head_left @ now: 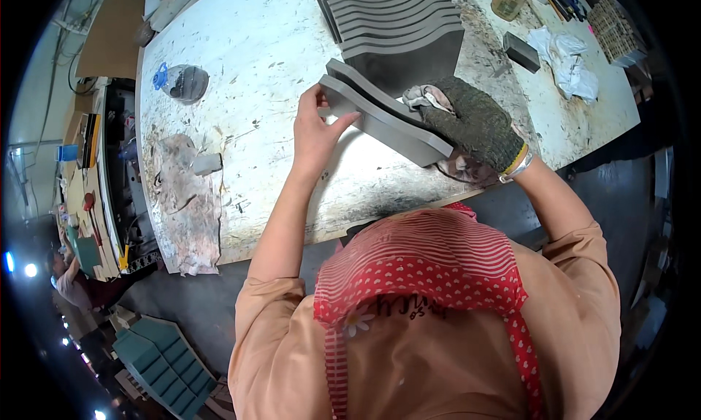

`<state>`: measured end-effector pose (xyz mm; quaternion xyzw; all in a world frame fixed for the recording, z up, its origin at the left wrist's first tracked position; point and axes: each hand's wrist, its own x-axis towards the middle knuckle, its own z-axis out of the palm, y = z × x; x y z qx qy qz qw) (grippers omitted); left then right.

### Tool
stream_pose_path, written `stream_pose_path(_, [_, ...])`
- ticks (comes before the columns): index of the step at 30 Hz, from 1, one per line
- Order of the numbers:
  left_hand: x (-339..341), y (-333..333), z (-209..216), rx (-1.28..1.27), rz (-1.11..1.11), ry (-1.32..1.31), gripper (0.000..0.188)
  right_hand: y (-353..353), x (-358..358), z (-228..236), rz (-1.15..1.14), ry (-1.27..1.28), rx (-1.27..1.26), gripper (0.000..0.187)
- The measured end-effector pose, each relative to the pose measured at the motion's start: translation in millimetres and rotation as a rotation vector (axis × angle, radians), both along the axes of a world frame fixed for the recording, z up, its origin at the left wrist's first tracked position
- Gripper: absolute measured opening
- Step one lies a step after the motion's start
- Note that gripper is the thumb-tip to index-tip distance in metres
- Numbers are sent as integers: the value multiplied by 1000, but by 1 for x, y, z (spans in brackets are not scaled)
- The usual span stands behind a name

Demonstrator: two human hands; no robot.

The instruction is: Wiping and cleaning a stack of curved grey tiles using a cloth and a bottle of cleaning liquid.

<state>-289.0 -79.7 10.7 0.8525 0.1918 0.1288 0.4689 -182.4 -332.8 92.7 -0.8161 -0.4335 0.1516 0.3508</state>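
My bare left hand [315,132] grips the left end of a grey panel with a wavy edge [383,124], thumb on its near face and fingers behind. A second panel of the same shape [365,86] stands just behind it. My right hand [478,121], in a dark knitted glove, is closed round a pale stained cloth [429,97] at the panels' right end. Its fingertips are partly hidden. Beyond my hands, several matching grey panels [401,37] stand in a close row. A dark stained rag [467,168] lies under my right wrist.
The white worktable [255,128] is marked with dark smears. On it lie a clear bottle with a blue cap [186,83], a stained cloth [186,201], a small grey block [207,164], a dark block [521,51], a white plastic bag [573,62] and a jar [511,0]. Another person [80,285] is at far left.
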Motion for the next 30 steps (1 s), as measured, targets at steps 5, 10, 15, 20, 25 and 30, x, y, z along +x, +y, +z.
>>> stream_pose_path(5, [-6, 0, -13, -65, -33, -38, 57, 3, -4, -8, -178, 44, 30, 32])
stream_pose_path(10, [-36, 30, -42, -469, -122, 28, 29, 1, 0, -22, -84, -478, -134, 39])
stream_pose_path(15, [-90, 99, -14, -737, 295, 12, 54, -2, 9, -13, -151, -330, -57, 39])
stream_pose_path(20, [-143, 155, -15, -815, 453, 54, 60, -2, 5, -8, -158, -236, -197, 37])
stream_pose_path(25, [-152, 153, -44, -3, 350, 342, 59, -5, 0, -10, -55, -445, -203, 52])
stream_pose_path(30, [-72, 85, -8, 242, 239, -148, 49, -6, 8, -18, -159, -31, 45, 42])
